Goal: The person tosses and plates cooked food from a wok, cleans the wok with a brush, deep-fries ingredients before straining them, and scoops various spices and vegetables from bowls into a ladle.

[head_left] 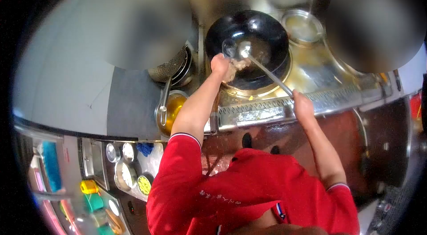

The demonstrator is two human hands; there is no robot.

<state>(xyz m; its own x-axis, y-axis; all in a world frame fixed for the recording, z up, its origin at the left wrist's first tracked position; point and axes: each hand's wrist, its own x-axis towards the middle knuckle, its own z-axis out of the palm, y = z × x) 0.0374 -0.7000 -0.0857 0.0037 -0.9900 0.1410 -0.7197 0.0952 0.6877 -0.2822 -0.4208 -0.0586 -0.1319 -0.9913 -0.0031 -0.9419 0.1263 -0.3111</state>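
Observation:
A black wok [275, 35] sits on the stove burner with some dark liquid in its bottom. My right hand [303, 105] is closed around the long handle of a metal ladle [269, 73], whose shiny bowl is over the middle of the wok. Over the wok's near left side, my left hand [219, 63] is closed on the edge of a small round bowl [229, 47], which looks tilted. Pale food pieces [240, 64] are beside that hand, at the wok's near inner side; blur hides whether they touch the bowl.
A metal pot of yellow oil [177, 104] stands left of the stove, a long-handled strainer [167, 71] above it. Right of the wok is a round metal pan [303, 28]. Food containers [144, 185] line a counter at lower left. Two blurred patches hide parts of the scene.

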